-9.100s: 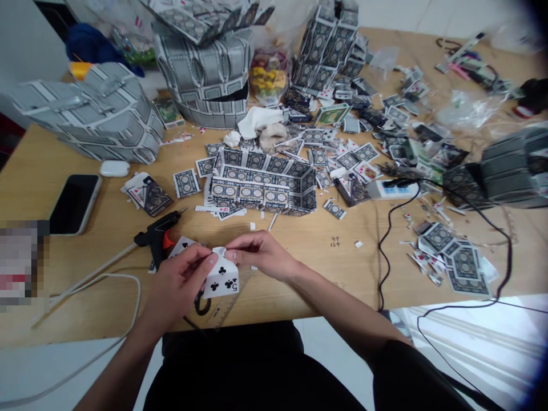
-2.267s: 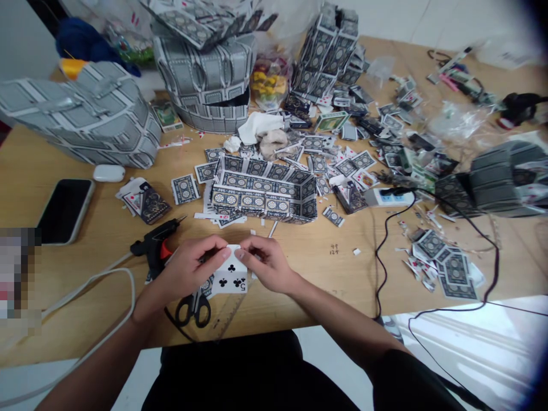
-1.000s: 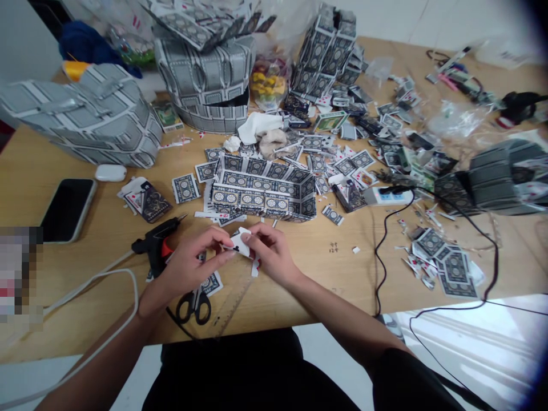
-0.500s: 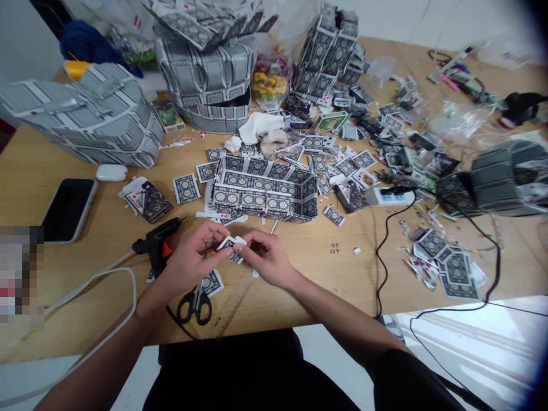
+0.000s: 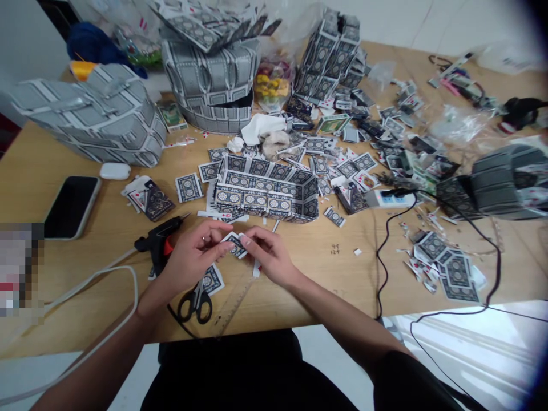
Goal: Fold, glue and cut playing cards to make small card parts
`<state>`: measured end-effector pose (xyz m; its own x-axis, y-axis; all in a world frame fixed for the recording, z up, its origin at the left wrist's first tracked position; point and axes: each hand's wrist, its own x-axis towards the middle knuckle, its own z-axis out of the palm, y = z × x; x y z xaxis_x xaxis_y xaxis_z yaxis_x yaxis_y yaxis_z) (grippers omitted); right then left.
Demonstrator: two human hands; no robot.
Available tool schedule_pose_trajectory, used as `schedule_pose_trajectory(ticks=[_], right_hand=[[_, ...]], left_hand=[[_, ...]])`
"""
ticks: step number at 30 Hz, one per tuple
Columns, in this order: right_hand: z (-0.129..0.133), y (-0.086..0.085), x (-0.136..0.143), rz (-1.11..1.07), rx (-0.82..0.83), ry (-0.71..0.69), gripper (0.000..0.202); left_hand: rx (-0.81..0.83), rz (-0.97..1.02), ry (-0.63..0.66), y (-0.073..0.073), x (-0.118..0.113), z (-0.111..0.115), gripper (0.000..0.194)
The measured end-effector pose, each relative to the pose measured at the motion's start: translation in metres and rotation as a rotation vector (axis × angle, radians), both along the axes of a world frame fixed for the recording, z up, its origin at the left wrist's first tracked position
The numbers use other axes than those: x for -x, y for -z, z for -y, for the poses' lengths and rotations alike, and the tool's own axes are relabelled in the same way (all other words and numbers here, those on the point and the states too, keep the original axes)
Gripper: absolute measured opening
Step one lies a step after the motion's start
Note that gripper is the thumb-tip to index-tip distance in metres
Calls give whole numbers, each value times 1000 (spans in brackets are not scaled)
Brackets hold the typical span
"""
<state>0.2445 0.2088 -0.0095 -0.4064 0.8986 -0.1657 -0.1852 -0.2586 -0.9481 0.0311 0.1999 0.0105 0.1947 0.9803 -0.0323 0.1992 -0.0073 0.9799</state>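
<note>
Left hand point(image 5: 188, 257) and right hand point(image 5: 270, 257) pinching a blue-and-white patterned paper card point(image 5: 237, 247), clear plastic bag point(image 5: 269, 105) holding yellow pieces point(image 5: 273, 88), shapes unclear

Open tabletop point(image 5: 319, 262) runs right of the right hand point(image 5: 270, 258) until the black cord point(image 5: 380, 285) cuts across; straight ahead, the box point(image 5: 246, 198) blocks, while glue gun point(image 5: 157, 244) and scissors point(image 5: 198, 294) crowd the left hand point(image 5: 192, 251).

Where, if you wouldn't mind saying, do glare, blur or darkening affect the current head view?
In the head view, strong light whitens the surface below the table at lower right; clear plastic glints at upper right; black shading fills the upper-right corner; the held card looks slightly soft.
</note>
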Motion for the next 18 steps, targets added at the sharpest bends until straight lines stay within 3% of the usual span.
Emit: schedule_pose_trajectory(ticks=[4, 9, 13, 18], right_hand=[[-2, 7, 3, -201, 163, -66, 49], [-4, 11, 6, -323, 265, -122, 43], [-3, 10, 5, -313, 193, -137, 39], [2, 9, 9, -211, 31, -94, 43]], left_hand=[[-56, -61, -75, 1, 1, 2, 24], [-250, -193, -122, -4, 0, 14, 20], [-399, -302, -59, -17, 0, 28, 11], [-374, -424, 2, -24, 2, 44, 22]])
